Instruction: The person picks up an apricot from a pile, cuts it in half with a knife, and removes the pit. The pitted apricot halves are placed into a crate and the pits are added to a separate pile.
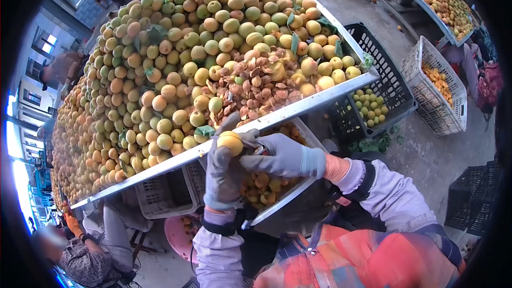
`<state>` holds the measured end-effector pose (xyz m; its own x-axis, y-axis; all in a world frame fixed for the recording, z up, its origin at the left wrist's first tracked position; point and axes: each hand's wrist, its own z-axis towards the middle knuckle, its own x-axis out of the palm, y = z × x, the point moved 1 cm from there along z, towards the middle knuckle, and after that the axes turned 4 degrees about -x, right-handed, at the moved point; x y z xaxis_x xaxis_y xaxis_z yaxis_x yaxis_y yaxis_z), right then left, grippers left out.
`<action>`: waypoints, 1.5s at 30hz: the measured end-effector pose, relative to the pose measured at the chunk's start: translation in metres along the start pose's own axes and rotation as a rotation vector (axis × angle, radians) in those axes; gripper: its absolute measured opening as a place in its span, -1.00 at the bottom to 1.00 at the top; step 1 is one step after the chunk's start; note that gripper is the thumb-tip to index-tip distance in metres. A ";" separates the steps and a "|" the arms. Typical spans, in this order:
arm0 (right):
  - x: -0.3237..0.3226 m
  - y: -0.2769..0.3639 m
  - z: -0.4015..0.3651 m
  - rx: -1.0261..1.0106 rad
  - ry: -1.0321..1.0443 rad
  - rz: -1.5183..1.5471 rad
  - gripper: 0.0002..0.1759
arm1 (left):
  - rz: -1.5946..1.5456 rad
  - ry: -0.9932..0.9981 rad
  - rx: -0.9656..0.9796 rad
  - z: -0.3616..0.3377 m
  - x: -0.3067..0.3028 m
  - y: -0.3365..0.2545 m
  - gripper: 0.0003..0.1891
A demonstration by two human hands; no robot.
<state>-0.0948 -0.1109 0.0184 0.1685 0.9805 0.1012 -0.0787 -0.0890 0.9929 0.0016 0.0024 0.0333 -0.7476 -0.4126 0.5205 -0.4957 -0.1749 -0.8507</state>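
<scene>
My left hand (221, 173), in a grey glove, is closed around a yellow-orange apricot (230, 142) near the metal edge of the sorting table (298, 108). Against the apricot's right side is my right hand (288, 156), also gloved and closed. A small dark tool (260, 150) shows between its fingers; its tip is hidden. Just beyond the hands, a heap of brown apricot pits (261, 86) lies on the table among whole apricots (160, 101). Under the hands, a tray holds cut apricots (264, 189).
Black crates (381, 56) stand right of the table, one holding green fruit (369, 108). Farther right is a white crate (434, 96) with orange apricot pieces. A pink basin (181, 234) sits below left. Co-workers are at the left, including an orange-gloved hand (73, 224).
</scene>
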 end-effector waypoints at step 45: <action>-0.013 0.010 -0.001 0.224 0.112 0.041 -0.70 | 0.064 -0.052 0.063 -0.005 -0.015 -0.005 -0.43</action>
<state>-0.0987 -0.1244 0.0271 0.0586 0.9874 0.1469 0.1388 -0.1538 0.9783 0.0130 0.0137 0.0305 -0.7519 -0.4704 0.4619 -0.4178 -0.2020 -0.8858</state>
